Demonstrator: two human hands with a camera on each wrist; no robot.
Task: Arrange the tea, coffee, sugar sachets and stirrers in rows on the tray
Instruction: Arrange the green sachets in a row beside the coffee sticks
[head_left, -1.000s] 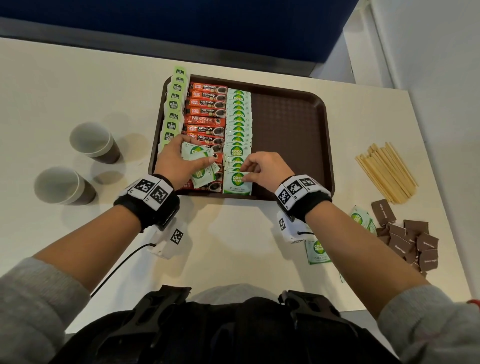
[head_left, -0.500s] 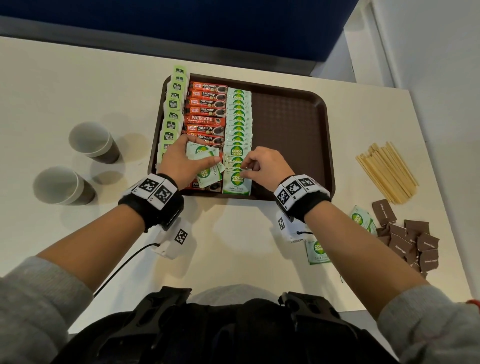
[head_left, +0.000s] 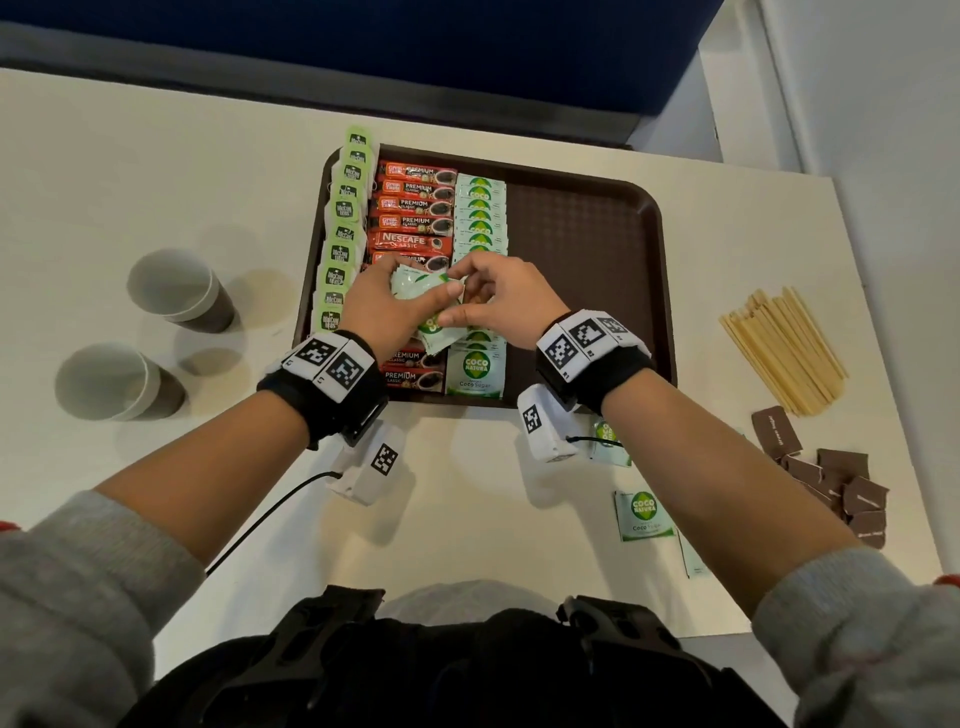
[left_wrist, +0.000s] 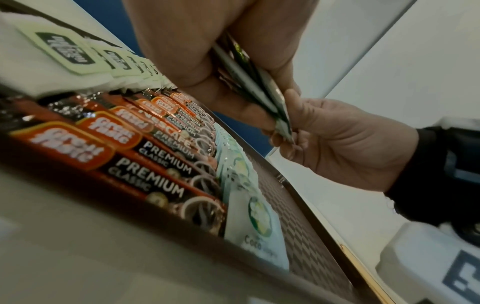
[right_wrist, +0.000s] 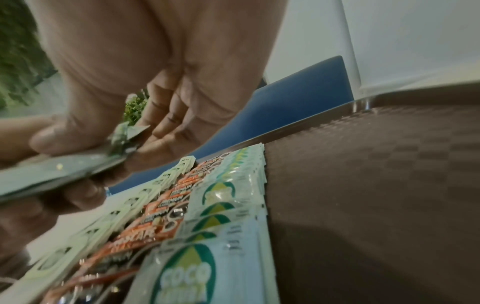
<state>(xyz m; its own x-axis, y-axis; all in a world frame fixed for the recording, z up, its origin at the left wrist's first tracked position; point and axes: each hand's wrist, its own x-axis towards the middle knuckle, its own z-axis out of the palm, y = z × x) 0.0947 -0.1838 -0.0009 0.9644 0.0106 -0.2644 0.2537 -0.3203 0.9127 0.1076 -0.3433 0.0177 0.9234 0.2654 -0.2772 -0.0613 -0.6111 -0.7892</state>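
- Brown plastic tray (head_left: 587, 249) sits on the bench; three rows already fill its left side.
- Tea bags (head_left: 340, 244) line the tray's left rim, some tags overhanging it.
- Coffee sticks (head_left: 415, 208) form the second row, just right of the tea.
- Sugar sachets (head_left: 480, 205) make the third row, touching the coffee; row runs from the tray's far edge to its near edge.
- Left hand (head_left: 382, 306) holds a small stack of sugar sachets (head_left: 423, 288) above the tray's near-left part, fingers curled round it.
- Right hand (head_left: 506, 299) pinches the stack's edge between thumb and fingertips (left_wrist: 291, 102), likely peeling one off to lay down.
- Right half of the tray is bare.
- Stirrers (head_left: 784, 348) lie in a loose bundle on the bench, right of the tray, untouched.
- Brown sachets (head_left: 826, 467) and two loose sugar sachets (head_left: 641, 514) wait on the bench near the tray's near-right corner.
- Judgement: somewhat past halfway; the held stack, the loose sachets and the stirrers remain.
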